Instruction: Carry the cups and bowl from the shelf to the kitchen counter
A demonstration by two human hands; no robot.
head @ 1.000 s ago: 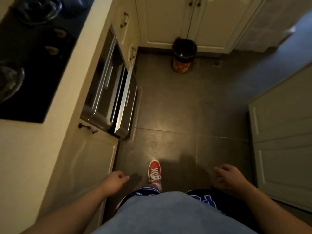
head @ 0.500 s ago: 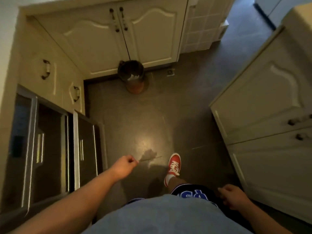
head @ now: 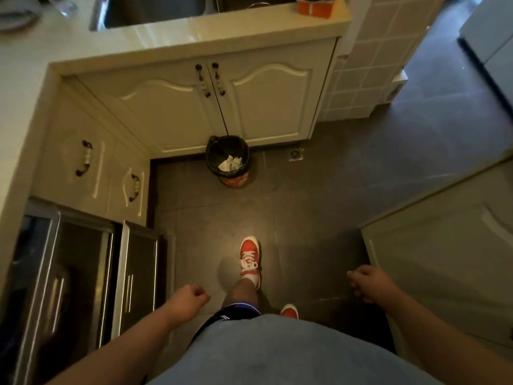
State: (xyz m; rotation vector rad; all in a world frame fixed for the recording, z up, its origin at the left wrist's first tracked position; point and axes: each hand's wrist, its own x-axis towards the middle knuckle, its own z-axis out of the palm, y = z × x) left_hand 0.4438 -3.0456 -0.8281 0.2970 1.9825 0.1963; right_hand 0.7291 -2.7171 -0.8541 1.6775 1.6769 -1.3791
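Left hand (head: pixel 191 297) and right hand (head: pixel 363 283), low in the frame, are loosely curled and carry nothing. No cups, bowl or shelf show; the tabletop (head: pixel 194 31) spans the top. Likely walking between loads; next, reach the shelf.

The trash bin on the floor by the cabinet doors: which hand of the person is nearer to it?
Left. The left hand, loosely closed, is below the trash bin and slightly left of it. The right hand is lower and far off to its right.
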